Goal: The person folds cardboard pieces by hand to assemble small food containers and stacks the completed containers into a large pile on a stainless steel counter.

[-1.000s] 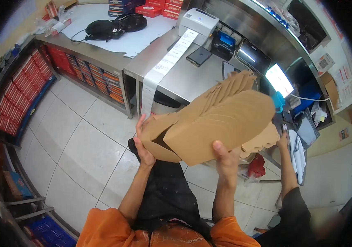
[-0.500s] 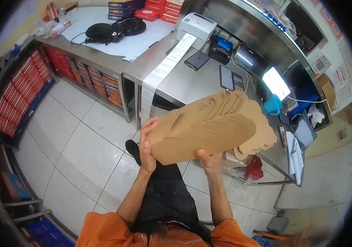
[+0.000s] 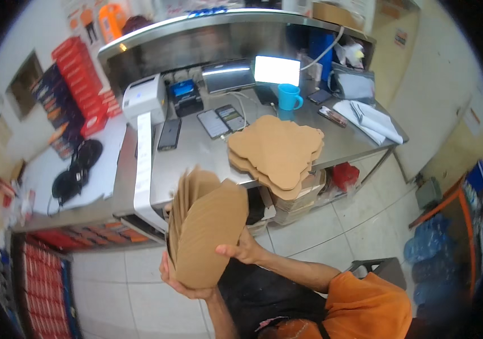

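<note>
Between my hands is a stack of brown flat cardboard pieces (image 3: 210,234), tilted upright with its layers fanned out at the upper left. My left hand (image 3: 186,289) cups the lower end, fingers wrapped round the edge. On the right side my right hand (image 3: 243,250) grips the stack, its thumb lying across the front piece and its other fingers partly hidden behind. Beyond it, a pile of wavy-edged cardboard cutouts (image 3: 280,150) rests on the near edge of the steel table (image 3: 346,144), apart from the held stack.
A white label printer (image 3: 145,99) trails a long paper strip (image 3: 143,169) over the table's front. Phones (image 3: 169,134), a blue mug (image 3: 289,97) and a lit screen (image 3: 277,70) stand behind the pile. Red boxes (image 3: 86,79) are stacked at far left; water bottles (image 3: 430,254) sit at right.
My view has swung to the right. The held cardboard stack has turned from lying sideways to nearly upright and now sits apart from the pile on the table, which shows fully.
</note>
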The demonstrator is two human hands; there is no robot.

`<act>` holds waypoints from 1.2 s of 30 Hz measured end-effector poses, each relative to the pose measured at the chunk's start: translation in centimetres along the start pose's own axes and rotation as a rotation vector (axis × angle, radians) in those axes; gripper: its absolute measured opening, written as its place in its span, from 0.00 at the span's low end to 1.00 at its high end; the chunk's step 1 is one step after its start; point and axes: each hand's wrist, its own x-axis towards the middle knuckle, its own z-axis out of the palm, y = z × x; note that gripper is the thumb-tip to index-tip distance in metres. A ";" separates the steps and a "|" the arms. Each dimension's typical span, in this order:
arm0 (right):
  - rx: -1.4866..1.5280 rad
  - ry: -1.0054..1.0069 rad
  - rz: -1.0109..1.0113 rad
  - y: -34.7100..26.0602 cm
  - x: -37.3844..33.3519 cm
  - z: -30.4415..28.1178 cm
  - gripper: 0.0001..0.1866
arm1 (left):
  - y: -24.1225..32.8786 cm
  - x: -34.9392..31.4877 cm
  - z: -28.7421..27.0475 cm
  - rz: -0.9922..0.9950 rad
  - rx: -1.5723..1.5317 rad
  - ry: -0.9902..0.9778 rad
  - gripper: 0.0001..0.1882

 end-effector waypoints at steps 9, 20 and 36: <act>-0.147 -0.051 -0.192 -0.3 1.0 -1.5 0.67 | -0.5 -1.1 -2.5 -0.763 -0.543 -0.224 0.43; -0.249 0.007 -0.112 1.3 -2.3 -2.5 0.63 | -0.7 -0.4 -0.8 -0.715 -0.373 -0.523 0.48; -1.258 0.096 -0.363 -3.7 4.8 -11.0 0.37 | -6.3 5.3 9.0 -0.436 -0.060 -0.602 0.52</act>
